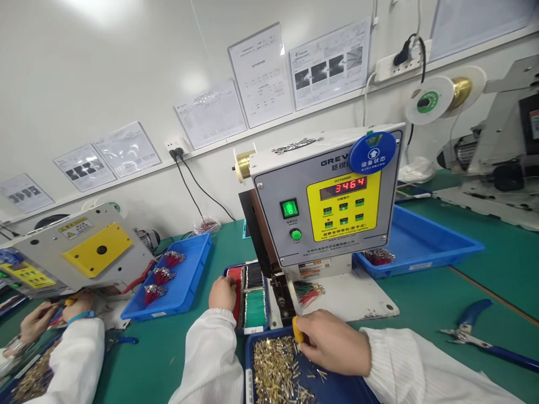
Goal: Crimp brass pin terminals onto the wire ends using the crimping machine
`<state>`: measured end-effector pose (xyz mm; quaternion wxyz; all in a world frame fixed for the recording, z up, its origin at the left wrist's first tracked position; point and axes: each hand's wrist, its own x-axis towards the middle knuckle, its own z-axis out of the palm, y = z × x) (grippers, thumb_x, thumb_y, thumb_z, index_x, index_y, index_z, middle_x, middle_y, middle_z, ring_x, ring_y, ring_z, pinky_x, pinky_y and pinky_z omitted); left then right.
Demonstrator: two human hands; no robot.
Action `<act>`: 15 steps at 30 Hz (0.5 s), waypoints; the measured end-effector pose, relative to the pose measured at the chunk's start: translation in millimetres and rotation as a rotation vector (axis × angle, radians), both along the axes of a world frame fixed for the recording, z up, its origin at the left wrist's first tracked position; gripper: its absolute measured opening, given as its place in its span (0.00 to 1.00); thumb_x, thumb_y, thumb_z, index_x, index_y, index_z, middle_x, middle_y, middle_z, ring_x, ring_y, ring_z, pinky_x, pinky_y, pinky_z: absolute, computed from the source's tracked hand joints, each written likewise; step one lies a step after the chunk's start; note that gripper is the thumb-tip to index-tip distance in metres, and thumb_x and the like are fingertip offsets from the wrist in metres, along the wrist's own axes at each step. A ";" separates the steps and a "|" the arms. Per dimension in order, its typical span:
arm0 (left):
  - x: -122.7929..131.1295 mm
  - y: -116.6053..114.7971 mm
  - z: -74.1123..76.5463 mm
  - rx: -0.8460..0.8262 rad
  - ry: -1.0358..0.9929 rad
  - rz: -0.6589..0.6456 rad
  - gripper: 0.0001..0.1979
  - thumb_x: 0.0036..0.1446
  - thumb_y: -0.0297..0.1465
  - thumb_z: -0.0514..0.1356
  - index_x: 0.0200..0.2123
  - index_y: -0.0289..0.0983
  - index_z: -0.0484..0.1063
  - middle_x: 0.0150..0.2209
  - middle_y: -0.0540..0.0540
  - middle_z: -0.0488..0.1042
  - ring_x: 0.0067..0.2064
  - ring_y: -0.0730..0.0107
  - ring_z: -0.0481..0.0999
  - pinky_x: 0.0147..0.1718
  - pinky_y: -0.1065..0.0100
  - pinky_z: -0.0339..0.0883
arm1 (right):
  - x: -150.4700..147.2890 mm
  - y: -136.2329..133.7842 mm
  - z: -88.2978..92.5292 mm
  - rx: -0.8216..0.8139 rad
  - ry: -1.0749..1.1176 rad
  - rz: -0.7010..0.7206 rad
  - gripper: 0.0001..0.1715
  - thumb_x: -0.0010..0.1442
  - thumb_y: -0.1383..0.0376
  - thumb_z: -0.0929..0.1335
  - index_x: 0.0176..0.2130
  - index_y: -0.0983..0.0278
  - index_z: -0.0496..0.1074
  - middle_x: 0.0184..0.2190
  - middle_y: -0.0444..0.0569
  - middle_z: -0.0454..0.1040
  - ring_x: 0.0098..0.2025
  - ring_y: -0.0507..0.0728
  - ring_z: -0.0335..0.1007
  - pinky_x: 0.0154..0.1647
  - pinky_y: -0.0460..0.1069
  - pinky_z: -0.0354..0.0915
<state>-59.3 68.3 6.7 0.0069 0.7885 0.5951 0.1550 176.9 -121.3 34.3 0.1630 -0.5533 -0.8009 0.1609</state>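
My left hand (pixel 223 294) reaches into a small divided tray, its fingers bent down onto the red wires (pixel 236 275); the fingertips are partly hidden. Beside them lie black wires (pixel 254 276) and green wires (pixel 255 308). My right hand (pixel 334 343) is closed in front of the crimping machine (pixel 273 224), with a yellow cover (pixel 298 331) showing at its fingertips; what it pinches, if anything, is hidden. Below it stands a dark blue tray (pixel 345 390) with many loose brass-coloured terminals (pixel 273 365). Wires with terminals (pixel 309 292) lie on the machine's white base.
A blue tray (pixel 438 247) with a wire bundle stands right of the machine. Blue-handled cutters (pixel 467 331) lie at the right. Leftward, another blue tray (pixel 193 264) holds red wire bundles (pixel 155 293). A co-worker's hands (pixel 78 307) work at a second machine (pixel 101 247).
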 end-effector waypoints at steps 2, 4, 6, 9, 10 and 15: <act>-2.5 2.4 -0.2 -0.009 -0.002 0.010 0.09 0.55 0.25 0.56 0.33 0.39 0.77 0.35 0.43 0.74 0.39 0.62 0.75 0.38 0.65 0.64 | 0.3 0.1 -0.4 0.001 -0.004 0.007 0.04 0.52 0.69 0.65 0.30 0.62 0.69 0.26 0.47 0.75 0.29 0.58 0.70 0.28 0.48 0.55; -5.0 4.5 0.0 -0.013 -0.004 0.023 0.10 0.55 0.25 0.56 0.37 0.38 0.77 0.36 0.43 0.74 0.40 0.63 0.75 0.40 0.65 0.64 | 0.5 0.0 -0.6 0.004 -0.008 0.007 0.04 0.53 0.68 0.65 0.30 0.62 0.69 0.27 0.47 0.75 0.30 0.58 0.71 0.28 0.48 0.55; -7.5 6.0 0.5 -0.020 0.000 0.031 0.10 0.55 0.25 0.57 0.38 0.38 0.77 0.36 0.43 0.74 0.40 0.62 0.75 0.41 0.65 0.64 | 0.7 -0.1 -0.6 0.005 -0.008 0.004 0.03 0.53 0.68 0.65 0.30 0.62 0.69 0.27 0.47 0.76 0.30 0.59 0.71 0.28 0.48 0.54; -9.5 6.9 0.8 -0.035 0.014 0.034 0.08 0.54 0.25 0.58 0.35 0.40 0.77 0.35 0.44 0.74 0.40 0.62 0.74 0.41 0.66 0.63 | 0.8 -0.2 0.1 -0.002 0.002 0.007 0.04 0.54 0.68 0.65 0.31 0.62 0.70 0.27 0.47 0.76 0.30 0.58 0.71 0.29 0.48 0.55; -9.4 6.9 0.8 -0.038 0.017 0.036 0.08 0.55 0.25 0.58 0.33 0.40 0.77 0.35 0.44 0.74 0.40 0.62 0.74 0.40 0.66 0.63 | 0.9 -0.2 0.3 -0.008 0.006 0.008 0.04 0.54 0.68 0.65 0.31 0.62 0.70 0.27 0.47 0.76 0.30 0.58 0.71 0.29 0.48 0.55; -7.0 6.4 -0.2 -0.046 0.024 0.063 0.09 0.56 0.24 0.56 0.32 0.39 0.76 0.34 0.44 0.74 0.40 0.64 0.73 0.39 0.68 0.61 | 1.4 0.8 1.0 -0.054 0.006 0.009 0.05 0.56 0.67 0.65 0.31 0.63 0.71 0.29 0.48 0.76 0.32 0.59 0.71 0.30 0.48 0.56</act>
